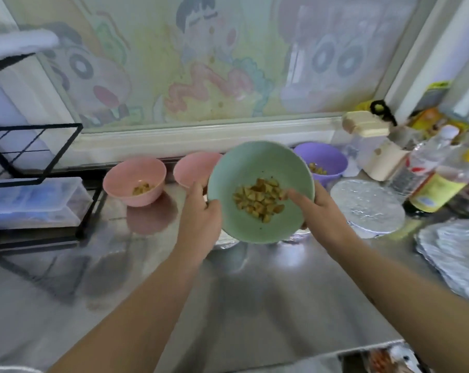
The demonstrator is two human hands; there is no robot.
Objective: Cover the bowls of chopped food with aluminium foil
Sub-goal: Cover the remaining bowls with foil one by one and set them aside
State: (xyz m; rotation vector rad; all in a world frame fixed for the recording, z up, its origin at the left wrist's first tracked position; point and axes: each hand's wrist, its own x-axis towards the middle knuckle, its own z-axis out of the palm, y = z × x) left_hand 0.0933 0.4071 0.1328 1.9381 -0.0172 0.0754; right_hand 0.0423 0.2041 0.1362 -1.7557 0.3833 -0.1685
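Head view: tilted green bowl [254, 162] of chopped food [260, 201] gripped by left hand [201, 214] and right hand [319, 211] — foil-covered bowl [368, 205] beside right hand, pink bowls [133, 176] beyond left.

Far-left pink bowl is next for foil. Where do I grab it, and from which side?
After the green bowl is set down, I'd take the far-left pink bowl by its near rim, coming from the front, thumb inside, fingers under the wall. It stands upright, its food sits low, and the other pink bowl stands close on its right.
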